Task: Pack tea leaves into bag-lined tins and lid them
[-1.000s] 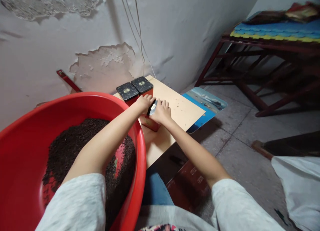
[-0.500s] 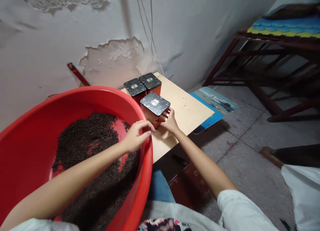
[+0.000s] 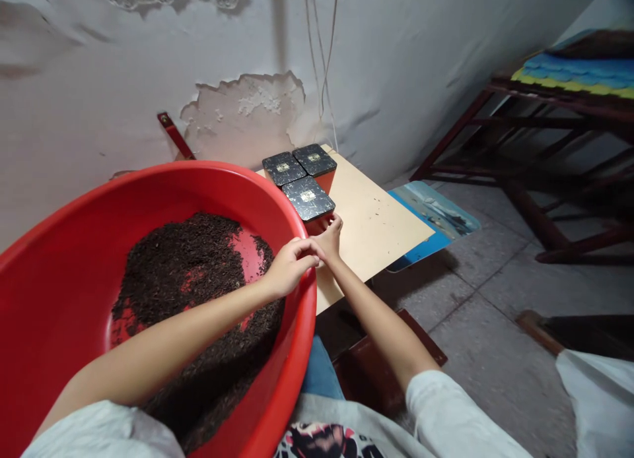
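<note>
A big red basin (image 3: 74, 247) on my lap holds a heap of dark loose tea leaves (image 3: 198, 266). Beyond its rim, three square red tins with dark lids stand together on a pale board (image 3: 376, 227); the nearest tin (image 3: 310, 200) sits just in front of the other two (image 3: 297, 164). My right hand (image 3: 329, 237) rests against the near side of that nearest tin, fingers on its wall. My left hand (image 3: 290, 266) hovers over the basin's rim (image 3: 302, 273) with its fingers curled together; nothing shows in them.
A peeling wall with hanging cords stands right behind the board. A blue picture panel (image 3: 436, 214) lies under the board's right edge. A dark red wooden frame with a blue mat (image 3: 569, 95) fills the right. A white sack (image 3: 599, 392) lies at the lower right.
Both hands came off the tin's lid. My left hand drew back to the basin's rim; my right hand slid to the tin's side and pushed it up against the other two.
</note>
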### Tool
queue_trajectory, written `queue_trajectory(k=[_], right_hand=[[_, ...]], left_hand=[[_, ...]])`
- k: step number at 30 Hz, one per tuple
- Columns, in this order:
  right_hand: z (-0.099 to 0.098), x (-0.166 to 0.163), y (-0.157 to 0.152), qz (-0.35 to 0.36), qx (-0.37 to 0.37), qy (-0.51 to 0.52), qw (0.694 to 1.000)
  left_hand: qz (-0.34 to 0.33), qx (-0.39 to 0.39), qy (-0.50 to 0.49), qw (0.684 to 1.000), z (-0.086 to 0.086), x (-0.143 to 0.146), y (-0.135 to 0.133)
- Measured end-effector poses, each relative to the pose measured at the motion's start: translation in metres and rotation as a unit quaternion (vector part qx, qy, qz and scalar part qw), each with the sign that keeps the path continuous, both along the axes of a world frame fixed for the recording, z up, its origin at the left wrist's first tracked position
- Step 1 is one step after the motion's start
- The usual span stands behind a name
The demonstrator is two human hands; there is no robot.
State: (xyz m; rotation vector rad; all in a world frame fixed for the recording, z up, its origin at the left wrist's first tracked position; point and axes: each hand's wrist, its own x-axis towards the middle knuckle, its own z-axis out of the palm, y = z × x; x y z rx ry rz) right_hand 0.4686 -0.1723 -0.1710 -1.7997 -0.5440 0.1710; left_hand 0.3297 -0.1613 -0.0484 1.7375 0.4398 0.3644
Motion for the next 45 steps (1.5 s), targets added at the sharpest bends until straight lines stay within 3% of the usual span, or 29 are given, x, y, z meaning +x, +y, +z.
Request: queue_trajectory(k=[6, 9, 12, 14, 16, 18, 20, 22, 24, 25, 26, 27, 29, 32, 42, 45], right_hand=[[0.005, -0.002, -0.001, 0.013, -0.022, 0.001, 1.0], [0.012, 0.001, -0.009, 0.024, -0.067, 0.061, 0.996], [0.038, 0.001, -0.03, -0.007, -0.093, 0.152, 0.984], [0.067, -0.005, -0.048, -0.021, -0.013, 0.125, 0.992], [0.099, -0.018, -0.063, 0.048, 0.087, 0.054, 0.994], [0.129, -0.039, -0.071, 0.189, 0.144, -0.011, 0.971], [0.149, -0.066, -0.07, 0.353, 0.102, -0.074, 0.927], [0.158, -0.096, -0.063, 0.518, -0.002, -0.136, 0.844], [0.159, -0.125, -0.052, 0.625, -0.108, -0.192, 0.749], [0.158, -0.139, -0.046, 0.654, -0.145, -0.221, 0.709], [0.157, -0.152, -0.041, 0.671, -0.17, -0.254, 0.676], [0.155, -0.164, -0.036, 0.681, -0.184, -0.289, 0.648], [0.154, -0.185, -0.029, 0.692, -0.192, -0.358, 0.597], [0.153, -0.208, -0.023, 0.701, -0.2, -0.422, 0.539], [0.152, -0.277, -0.008, 0.733, -0.237, -0.475, 0.426], [0.162, -0.313, 0.011, 0.732, -0.209, -0.493, 0.421]], left_hand=[[-0.017, -0.051, -0.003, 0.999, 0.002, -0.002, -0.002], [-0.036, -0.055, 0.04, 0.997, 0.012, -0.024, -0.002], [-0.057, 0.057, 0.128, 0.989, 0.025, -0.069, 0.004], [-0.023, 0.133, 0.183, 0.974, 0.034, -0.11, 0.011], [0.06, 0.206, 0.222, 0.951, 0.044, -0.158, 0.02], [0.17, 0.304, 0.257, 0.902, 0.054, -0.212, 0.029], [0.312, 0.388, 0.279, 0.821, 0.061, -0.27, 0.035], [0.462, 0.444, 0.299, 0.707, 0.061, -0.329, 0.036], [0.58, 0.449, 0.347, 0.584, 0.055, -0.385, 0.035], [0.619, 0.423, 0.384, 0.539, 0.049, -0.41, 0.033], [0.637, 0.382, 0.426, 0.517, 0.041, -0.432, 0.03], [0.639, 0.332, 0.469, 0.511, 0.033, -0.45, 0.028], [0.61, 0.243, 0.535, 0.532, 0.016, -0.475, 0.023], [0.593, 0.201, 0.552, 0.551, -0.007, -0.489, 0.018], [0.694, 0.22, 0.419, 0.542, -0.042, -0.494, 0.032], [0.686, 0.235, 0.4, 0.56, -0.046, -0.492, 0.031]])
